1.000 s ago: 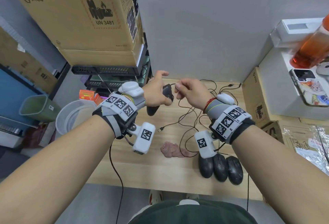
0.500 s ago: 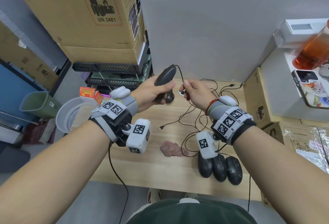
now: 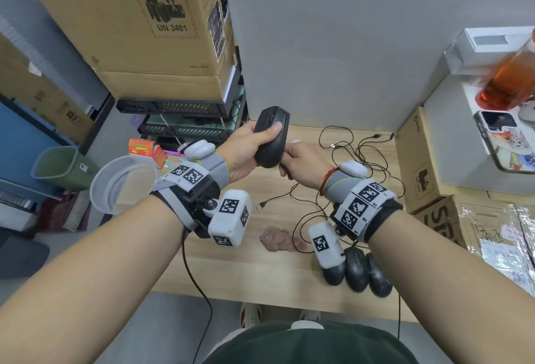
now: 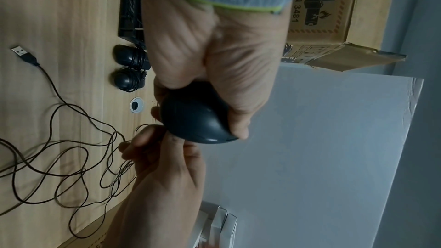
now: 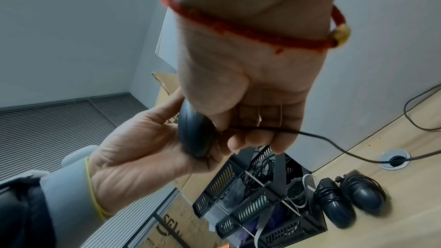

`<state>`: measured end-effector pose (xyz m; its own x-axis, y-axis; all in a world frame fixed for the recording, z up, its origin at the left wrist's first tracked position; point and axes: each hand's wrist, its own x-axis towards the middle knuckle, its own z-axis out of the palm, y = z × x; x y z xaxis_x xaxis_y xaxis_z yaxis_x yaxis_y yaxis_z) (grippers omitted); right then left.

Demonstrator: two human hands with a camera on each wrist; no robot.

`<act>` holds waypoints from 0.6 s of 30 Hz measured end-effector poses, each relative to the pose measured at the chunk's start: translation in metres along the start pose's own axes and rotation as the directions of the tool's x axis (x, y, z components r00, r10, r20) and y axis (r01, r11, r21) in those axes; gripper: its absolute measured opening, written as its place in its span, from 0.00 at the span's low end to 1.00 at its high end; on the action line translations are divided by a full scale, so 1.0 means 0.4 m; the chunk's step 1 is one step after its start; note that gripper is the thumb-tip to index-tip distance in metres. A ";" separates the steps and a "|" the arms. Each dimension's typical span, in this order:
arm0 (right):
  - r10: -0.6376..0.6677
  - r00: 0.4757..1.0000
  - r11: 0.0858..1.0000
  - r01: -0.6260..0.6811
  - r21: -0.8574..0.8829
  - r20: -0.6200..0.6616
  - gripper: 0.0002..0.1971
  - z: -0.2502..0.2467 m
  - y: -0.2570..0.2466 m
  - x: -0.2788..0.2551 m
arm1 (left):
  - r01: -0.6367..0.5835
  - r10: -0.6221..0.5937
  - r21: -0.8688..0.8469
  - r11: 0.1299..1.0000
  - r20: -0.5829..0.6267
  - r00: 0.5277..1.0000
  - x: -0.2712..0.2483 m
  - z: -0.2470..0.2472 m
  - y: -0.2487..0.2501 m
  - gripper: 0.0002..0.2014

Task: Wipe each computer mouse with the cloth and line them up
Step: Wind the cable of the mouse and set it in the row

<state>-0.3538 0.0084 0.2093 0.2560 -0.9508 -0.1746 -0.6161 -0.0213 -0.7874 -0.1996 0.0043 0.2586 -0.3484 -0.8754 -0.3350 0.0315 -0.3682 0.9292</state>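
My left hand (image 3: 243, 152) grips a black wired mouse (image 3: 272, 138) in the air above the wooden desk (image 3: 231, 271), thumb across its top. Its rounded end shows in the left wrist view (image 4: 193, 118). My right hand (image 3: 304, 161) sits just below the mouse and pinches its thin black cable (image 5: 322, 139) between curled fingers. A crumpled pinkish cloth (image 3: 278, 240) lies on the desk, untouched. Three black mice (image 3: 357, 269) stand side by side near the front edge. Two more mice with wound cables (image 5: 346, 199) lie at the back.
Tangled cables (image 3: 362, 155) and a loose USB plug (image 3: 262, 205) spread over the desk's middle and back. A black stacked tray (image 5: 260, 208) and cardboard boxes (image 3: 130, 25) stand at the back left. A white box (image 3: 474, 143) with a phone and orange bottle is right.
My left hand has lifted the mouse higher and turned its top toward me. My right hand, still on the cable, has moved in close under the mouse.
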 end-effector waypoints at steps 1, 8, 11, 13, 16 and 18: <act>0.001 1.000 1.000 -0.001 -0.009 0.004 0.22 0.001 0.002 -0.001 | 0.007 -0.007 -0.009 1.000 -0.005 1.000 0.001 -0.003 -0.001 0.11; 0.034 0.999 0.997 -0.034 -0.069 -0.004 0.20 -0.001 0.013 -0.007 | 0.057 -0.057 -0.033 0.998 0.021 0.998 0.002 -0.023 0.005 0.08; 0.045 0.999 0.995 -0.044 -0.094 0.006 0.19 -0.004 0.009 -0.009 | 0.074 -0.071 -0.046 0.996 0.050 0.996 -0.002 -0.026 0.007 0.03; 0.046 0.999 0.995 -0.045 -0.094 0.013 0.19 -0.004 0.008 -0.009 | 0.077 -0.073 -0.042 0.996 0.080 0.994 -0.003 -0.025 0.009 0.03; 0.038 0.999 0.995 -0.037 -0.092 0.006 0.19 -0.005 0.010 -0.009 | 0.077 -0.074 -0.033 0.996 0.095 0.993 -0.001 -0.030 0.005 0.04; 0.026 1.000 0.996 -0.025 -0.085 0.010 0.18 -0.008 0.014 -0.011 | 0.079 -0.077 -0.045 0.996 0.044 0.996 0.002 -0.036 -0.002 0.09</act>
<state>-0.3607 0.0115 0.2075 0.2472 -0.9478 -0.2012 -0.6833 -0.0232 -0.7298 -0.1863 -0.0008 0.2554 -0.3905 -0.8298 -0.3987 0.0460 -0.4501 0.8918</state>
